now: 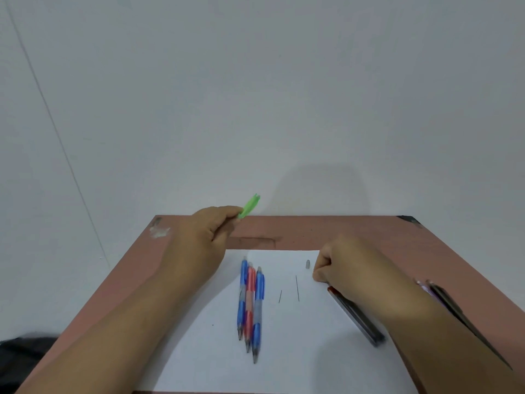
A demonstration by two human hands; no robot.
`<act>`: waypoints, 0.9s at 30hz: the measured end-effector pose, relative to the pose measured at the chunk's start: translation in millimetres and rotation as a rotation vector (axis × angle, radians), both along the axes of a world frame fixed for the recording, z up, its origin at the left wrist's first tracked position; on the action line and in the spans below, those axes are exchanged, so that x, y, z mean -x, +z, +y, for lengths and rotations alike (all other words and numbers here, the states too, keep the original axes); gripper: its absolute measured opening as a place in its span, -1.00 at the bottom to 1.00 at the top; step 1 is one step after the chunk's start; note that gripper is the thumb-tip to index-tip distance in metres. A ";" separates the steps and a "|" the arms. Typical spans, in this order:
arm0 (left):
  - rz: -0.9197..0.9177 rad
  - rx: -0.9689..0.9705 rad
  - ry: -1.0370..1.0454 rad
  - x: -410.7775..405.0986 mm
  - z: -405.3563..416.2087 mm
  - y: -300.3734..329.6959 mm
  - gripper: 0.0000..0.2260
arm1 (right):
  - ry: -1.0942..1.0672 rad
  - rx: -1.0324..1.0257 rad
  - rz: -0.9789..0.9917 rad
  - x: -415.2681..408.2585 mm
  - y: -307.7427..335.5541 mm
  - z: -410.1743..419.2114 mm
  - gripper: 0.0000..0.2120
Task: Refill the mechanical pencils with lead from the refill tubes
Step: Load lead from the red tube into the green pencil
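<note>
My left hand grips a green mechanical pencil, lifted above the table's far edge with its green end sticking out past my fingers. My right hand is curled over the right edge of the white paper, its fingertips pinched together; what they hold is hidden. Under that hand a dark refill tube lies slanted across the paper's edge. Three pencils, blue, red and blue, lie side by side on the paper. Two loose leads lie to their right.
A small grey cap rests on the paper near my right hand. More dark pens or tubes lie on the pink table beyond my right forearm. A white wall stands right behind the table.
</note>
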State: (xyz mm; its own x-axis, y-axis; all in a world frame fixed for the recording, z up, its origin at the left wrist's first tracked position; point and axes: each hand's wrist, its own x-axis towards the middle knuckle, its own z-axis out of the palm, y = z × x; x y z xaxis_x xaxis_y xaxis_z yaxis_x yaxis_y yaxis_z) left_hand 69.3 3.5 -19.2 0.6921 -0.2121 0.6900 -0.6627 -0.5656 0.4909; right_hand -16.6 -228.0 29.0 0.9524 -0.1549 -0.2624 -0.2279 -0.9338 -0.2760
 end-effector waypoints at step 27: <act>-0.170 -0.196 -0.168 0.0 -5.1 -0.1 -0.76 | 0.160 -0.555 -0.963 20.9 -10.7 23.5 -0.75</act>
State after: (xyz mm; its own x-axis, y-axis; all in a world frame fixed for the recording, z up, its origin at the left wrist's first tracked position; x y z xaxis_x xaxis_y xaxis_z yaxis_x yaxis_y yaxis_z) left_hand 69.3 -1.6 -19.3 0.5143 -0.4537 0.7278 -0.8181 -0.5143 0.2574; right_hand -37.5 -204.5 18.3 0.7939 -0.1033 0.5991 0.4160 -0.6264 -0.6593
